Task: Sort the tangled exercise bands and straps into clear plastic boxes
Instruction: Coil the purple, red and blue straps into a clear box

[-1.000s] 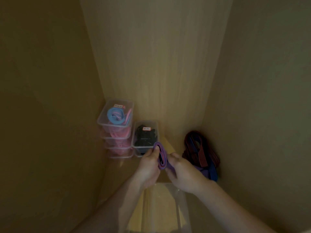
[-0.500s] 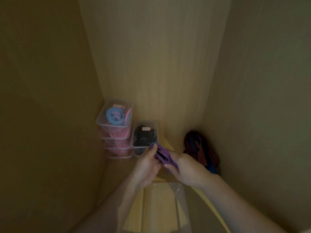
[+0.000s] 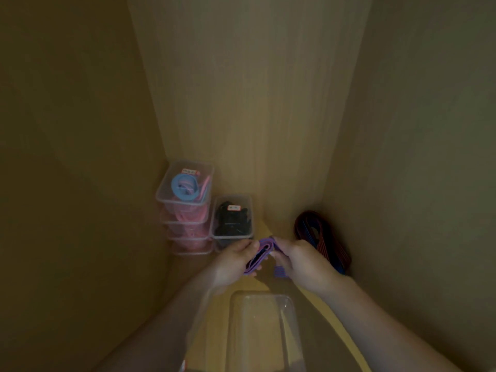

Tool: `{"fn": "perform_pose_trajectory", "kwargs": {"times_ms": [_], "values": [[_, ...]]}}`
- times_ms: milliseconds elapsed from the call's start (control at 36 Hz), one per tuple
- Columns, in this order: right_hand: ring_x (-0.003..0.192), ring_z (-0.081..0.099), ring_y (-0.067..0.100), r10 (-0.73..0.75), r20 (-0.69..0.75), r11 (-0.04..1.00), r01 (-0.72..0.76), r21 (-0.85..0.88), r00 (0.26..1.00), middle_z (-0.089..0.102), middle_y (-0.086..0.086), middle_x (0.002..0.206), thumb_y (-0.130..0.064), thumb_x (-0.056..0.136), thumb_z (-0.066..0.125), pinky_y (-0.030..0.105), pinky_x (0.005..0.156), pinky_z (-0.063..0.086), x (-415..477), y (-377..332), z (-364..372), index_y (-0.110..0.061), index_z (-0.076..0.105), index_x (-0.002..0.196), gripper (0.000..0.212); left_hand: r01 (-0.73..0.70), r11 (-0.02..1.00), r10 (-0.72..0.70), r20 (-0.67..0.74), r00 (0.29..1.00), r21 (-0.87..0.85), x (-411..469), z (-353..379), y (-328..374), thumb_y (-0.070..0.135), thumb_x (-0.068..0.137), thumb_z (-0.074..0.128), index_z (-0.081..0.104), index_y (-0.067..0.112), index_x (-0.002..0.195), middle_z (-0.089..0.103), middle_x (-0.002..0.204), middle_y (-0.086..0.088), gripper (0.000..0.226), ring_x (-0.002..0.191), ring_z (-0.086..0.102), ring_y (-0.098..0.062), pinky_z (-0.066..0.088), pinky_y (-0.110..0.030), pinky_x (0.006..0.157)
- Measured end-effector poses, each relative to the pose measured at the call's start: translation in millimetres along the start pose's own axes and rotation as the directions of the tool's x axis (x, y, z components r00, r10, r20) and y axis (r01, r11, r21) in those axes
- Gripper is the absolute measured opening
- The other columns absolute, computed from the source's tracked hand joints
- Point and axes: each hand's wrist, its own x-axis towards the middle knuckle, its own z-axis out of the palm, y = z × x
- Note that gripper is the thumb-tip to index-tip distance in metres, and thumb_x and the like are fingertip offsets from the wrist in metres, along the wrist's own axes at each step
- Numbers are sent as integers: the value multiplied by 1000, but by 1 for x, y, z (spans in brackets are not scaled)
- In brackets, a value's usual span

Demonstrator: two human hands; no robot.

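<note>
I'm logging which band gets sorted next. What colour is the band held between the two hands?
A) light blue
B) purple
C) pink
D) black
B: the left hand and right hand both grip a folded purple band.

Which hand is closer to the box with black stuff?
Left. The left hand is right in front of the black-strap box; the right hand is farther off to its right. Both hold the purple band.

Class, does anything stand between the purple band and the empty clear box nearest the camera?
Nothing visible does. The left hand and right hand hold the purple band just beyond the empty clear box, which looks lidless.
</note>
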Motion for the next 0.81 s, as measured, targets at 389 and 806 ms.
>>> {"fn": "perform_pose_trajectory", "kwargs": {"times_ms": [389,806], "values": [[108,61,19,-64,32,991,60,120,997,64,3,118,-28,85,64,33,89,49,2,-12,16,-20,37,142,64,-91,701,-70,-195,978,-707,8,25,5,13,103,33,57,0,100,61,88,-18,27,78,59,-26,46,-39,77],[95,61,25,-183,57,978,188,-89,981,67,3,107,-35,94,50,38,74,50,6,9,-4,-23,49,129,37,59,901,-137,-152,979,-429,13,-1,9,40,100,39,56,8,108,68,106,-19,37,84,71,-29,59,-39,69]]}}
